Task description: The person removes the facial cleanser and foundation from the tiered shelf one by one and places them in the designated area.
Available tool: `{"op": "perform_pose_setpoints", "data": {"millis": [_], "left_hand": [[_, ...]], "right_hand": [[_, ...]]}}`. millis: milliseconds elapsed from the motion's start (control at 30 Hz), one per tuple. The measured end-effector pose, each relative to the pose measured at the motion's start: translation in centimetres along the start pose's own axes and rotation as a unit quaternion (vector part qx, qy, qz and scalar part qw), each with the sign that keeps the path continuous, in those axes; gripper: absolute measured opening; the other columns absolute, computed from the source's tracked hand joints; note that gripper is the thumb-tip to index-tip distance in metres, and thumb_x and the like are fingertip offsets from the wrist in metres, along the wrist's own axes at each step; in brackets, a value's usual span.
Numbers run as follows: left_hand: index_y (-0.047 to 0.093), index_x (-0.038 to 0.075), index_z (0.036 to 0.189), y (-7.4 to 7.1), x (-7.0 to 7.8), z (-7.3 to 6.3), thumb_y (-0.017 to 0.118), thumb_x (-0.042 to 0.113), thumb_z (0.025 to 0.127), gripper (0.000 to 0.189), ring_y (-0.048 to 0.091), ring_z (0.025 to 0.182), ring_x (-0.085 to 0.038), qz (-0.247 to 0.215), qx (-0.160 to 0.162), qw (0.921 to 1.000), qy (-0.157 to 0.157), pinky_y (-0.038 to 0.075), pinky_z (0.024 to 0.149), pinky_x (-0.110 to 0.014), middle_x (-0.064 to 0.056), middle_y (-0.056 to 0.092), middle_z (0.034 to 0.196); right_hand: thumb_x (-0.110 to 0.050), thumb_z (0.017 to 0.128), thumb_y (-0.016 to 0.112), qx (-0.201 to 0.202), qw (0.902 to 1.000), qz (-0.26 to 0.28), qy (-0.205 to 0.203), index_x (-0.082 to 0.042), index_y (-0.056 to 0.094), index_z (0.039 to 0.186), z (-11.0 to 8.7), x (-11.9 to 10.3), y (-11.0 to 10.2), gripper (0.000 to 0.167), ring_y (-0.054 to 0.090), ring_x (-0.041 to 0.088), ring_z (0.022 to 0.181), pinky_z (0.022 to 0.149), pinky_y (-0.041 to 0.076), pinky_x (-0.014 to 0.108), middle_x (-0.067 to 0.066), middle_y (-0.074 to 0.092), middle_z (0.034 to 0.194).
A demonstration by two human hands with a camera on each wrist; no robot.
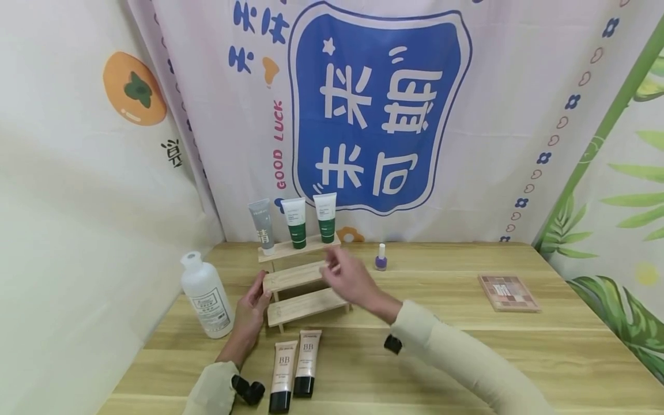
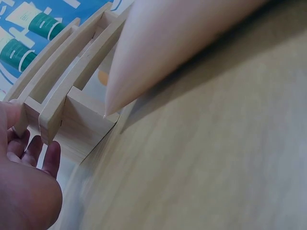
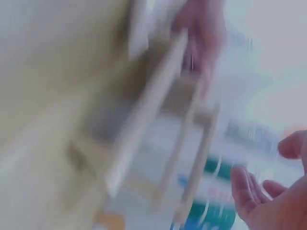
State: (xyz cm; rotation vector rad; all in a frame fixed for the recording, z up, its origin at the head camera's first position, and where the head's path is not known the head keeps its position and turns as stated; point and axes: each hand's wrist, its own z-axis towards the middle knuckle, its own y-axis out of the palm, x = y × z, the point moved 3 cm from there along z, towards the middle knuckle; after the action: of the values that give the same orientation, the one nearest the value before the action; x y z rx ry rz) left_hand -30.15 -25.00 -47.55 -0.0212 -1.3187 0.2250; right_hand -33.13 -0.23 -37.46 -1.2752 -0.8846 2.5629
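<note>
A three-tier wooden display shelf (image 1: 306,307) stands on the table. My left hand (image 1: 249,314) grips its left end at the middle tier; in the left wrist view the thumb lies on the tier's end and the fingers curl beneath. My right hand (image 1: 353,281) hovers in front of the shelf's right end with nothing in it. In the right wrist view, which is blurred, its thumb and fingers are apart and clear of the wood. On the top tier stand a grey tube (image 1: 261,227) and two white-and-green tubes (image 1: 294,222), (image 1: 325,218), caps down.
Two BB cream tubes (image 1: 282,369), (image 1: 308,360) lie in front of the shelf. A white bottle (image 1: 208,300) stands at the left. Behind the right hand is a purple nail polish bottle (image 1: 381,261). An eyeshadow palette (image 1: 508,293) lies farther right. Fabric curtains border the table.
</note>
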Motion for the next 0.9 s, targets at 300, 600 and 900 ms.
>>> {"op": "perform_pose_setpoints", "data": {"millis": [300,600,900], "left_hand": [[0.022,0.014,0.156,-0.1,0.0,0.0,0.049,0.013,0.103,0.059,0.019,0.148,-0.019,-0.002,0.002,1.0,-0.004,0.026,0.11,-0.01,0.004,0.02,0.161],[0.022,0.014,0.156,0.2,-0.5,0.2,0.049,0.015,0.104,0.058,0.019,0.147,-0.019,0.001,-0.003,1.0,0.009,0.026,0.11,-0.009,0.004,0.02,0.161],[0.022,0.011,0.156,0.0,0.1,0.0,0.048,0.008,0.103,0.059,0.018,0.148,-0.018,-0.017,-0.003,0.9996,-0.021,0.027,0.108,-0.007,0.002,0.02,0.161]], "right_hand": [[-0.04,0.093,0.064,0.075,0.9871,0.021,0.139,-0.006,0.033,0.15,8.6,5.4,-3.6,0.073,0.044,0.031,0.134,0.109,0.042,0.046,0.016,0.044,0.147],[-0.039,0.094,0.066,0.065,0.9774,0.088,0.18,-0.008,0.044,0.143,10.7,5.9,-1.9,0.062,0.05,0.025,0.129,0.108,0.044,0.041,0.009,0.053,0.14],[-0.029,0.096,0.064,0.079,0.9826,0.073,0.151,-0.007,0.057,0.122,10.8,5.1,-1.3,0.035,0.059,0.023,0.106,0.094,0.052,0.04,0.009,0.063,0.118]]}}
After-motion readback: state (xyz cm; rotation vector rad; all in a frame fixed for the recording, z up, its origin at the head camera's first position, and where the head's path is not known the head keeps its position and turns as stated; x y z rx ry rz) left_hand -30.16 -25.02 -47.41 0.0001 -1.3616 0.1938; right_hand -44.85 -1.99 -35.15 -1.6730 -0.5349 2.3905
